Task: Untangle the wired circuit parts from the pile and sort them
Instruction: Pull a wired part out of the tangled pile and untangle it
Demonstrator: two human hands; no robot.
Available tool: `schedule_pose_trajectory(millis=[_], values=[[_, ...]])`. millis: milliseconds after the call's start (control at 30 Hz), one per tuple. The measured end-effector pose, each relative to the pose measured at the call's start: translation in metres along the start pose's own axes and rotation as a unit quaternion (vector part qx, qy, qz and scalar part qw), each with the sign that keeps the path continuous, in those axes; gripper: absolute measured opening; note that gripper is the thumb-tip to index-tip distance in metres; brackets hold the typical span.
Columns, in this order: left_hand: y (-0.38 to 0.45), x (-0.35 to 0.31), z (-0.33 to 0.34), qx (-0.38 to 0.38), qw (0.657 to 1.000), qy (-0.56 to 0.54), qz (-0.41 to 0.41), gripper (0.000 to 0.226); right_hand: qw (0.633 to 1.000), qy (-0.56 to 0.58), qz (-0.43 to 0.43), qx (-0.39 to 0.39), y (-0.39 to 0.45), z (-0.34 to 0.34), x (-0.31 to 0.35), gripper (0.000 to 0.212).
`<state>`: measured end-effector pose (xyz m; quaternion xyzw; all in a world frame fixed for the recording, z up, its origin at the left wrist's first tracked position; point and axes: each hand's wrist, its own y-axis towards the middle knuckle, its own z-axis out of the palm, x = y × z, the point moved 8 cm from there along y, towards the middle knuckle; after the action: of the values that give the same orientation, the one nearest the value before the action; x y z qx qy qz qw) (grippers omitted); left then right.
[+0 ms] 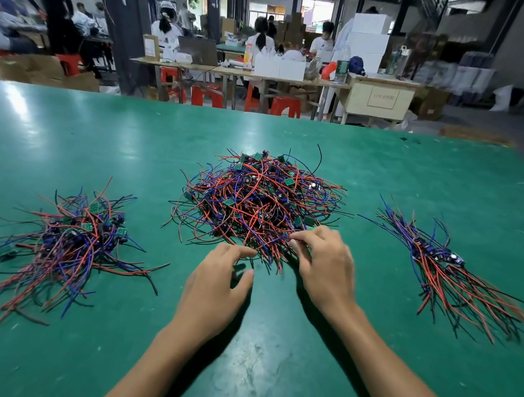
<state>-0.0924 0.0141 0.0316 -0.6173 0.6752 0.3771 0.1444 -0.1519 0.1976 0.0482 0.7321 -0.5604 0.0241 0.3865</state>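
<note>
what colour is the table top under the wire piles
Green, a plain table top; the head view shows it.

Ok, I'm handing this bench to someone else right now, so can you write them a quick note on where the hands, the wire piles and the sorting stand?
Left hand: open, fingers loosely curled over the green table at the near edge of the centre pile, holding nothing.
Right hand: pinching wires at the pile's near right edge.
Done: a loose heap on the left and a neater, aligned bundle on the right, both apart from the centre pile.
Left: the centre pile is the biggest and tangled; keep pulling parts free and sorting them to the sides.
</note>
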Motion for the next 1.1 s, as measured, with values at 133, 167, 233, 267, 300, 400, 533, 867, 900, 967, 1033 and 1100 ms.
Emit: schedule_pose_trajectory(millis=[133, 167, 233, 267, 300, 400, 533, 867, 900, 967, 1033, 1100], values=[[0.000, -0.002, -0.004, -0.034, 0.999, -0.010, 0.017, 0.028, 0.994, 0.010, -0.024, -0.105, -0.006, -0.030, 0.001, 0.005], [0.000, -0.003, -0.005, -0.042, 0.999, -0.009, 0.019, 0.031, 0.990, 0.024, -0.034, -0.132, -0.008, -0.038, 0.003, 0.005], [0.001, -0.005, -0.006, -0.049, 0.998, -0.014, 0.027, 0.039, 0.981, 0.057, -0.057, -0.176, -0.010, -0.050, 0.012, 0.007], [0.000, -0.006, -0.006, -0.048, 0.998, -0.021, 0.035, 0.044, 0.977, 0.076, -0.067, -0.190, -0.011, -0.056, 0.016, 0.008], [0.000, -0.009, -0.005, -0.043, 0.998, -0.024, 0.044, 0.050, 0.972, 0.097, -0.078, -0.199, -0.012, -0.060, 0.021, 0.009], [-0.002, -0.017, -0.003, -0.033, 0.996, -0.017, 0.082, 0.057, 0.960, 0.139, -0.119, -0.213, -0.017, -0.067, 0.035, 0.011], [-0.005, -0.026, -0.002, -0.032, 0.991, -0.054, 0.116, 0.047, 0.955, 0.168, -0.126, -0.209, -0.021, -0.066, 0.042, 0.010], [-0.004, -0.026, -0.015, -0.055, 0.976, -0.194, 0.077, 0.016, 0.935, 0.278, -0.024, -0.219, -0.017, -0.071, 0.028, 0.013], [-0.004, -0.026, -0.016, -0.054, 0.976, -0.198, 0.072, 0.018, 0.933, 0.288, -0.016, -0.215, -0.017, -0.070, 0.027, 0.013], [-0.004, -0.029, -0.017, -0.054, 0.978, -0.184, 0.080, 0.020, 0.927, 0.316, 0.008, -0.200, -0.016, -0.066, 0.024, 0.014], [-0.003, -0.031, -0.019, -0.053, 0.979, -0.179, 0.086, 0.018, 0.915, 0.360, 0.044, -0.179, -0.014, -0.060, 0.019, 0.015], [-0.002, -0.032, -0.019, -0.048, 0.976, -0.195, 0.086, 0.016, 0.893, 0.416, 0.080, -0.154, -0.012, -0.053, 0.014, 0.015]])
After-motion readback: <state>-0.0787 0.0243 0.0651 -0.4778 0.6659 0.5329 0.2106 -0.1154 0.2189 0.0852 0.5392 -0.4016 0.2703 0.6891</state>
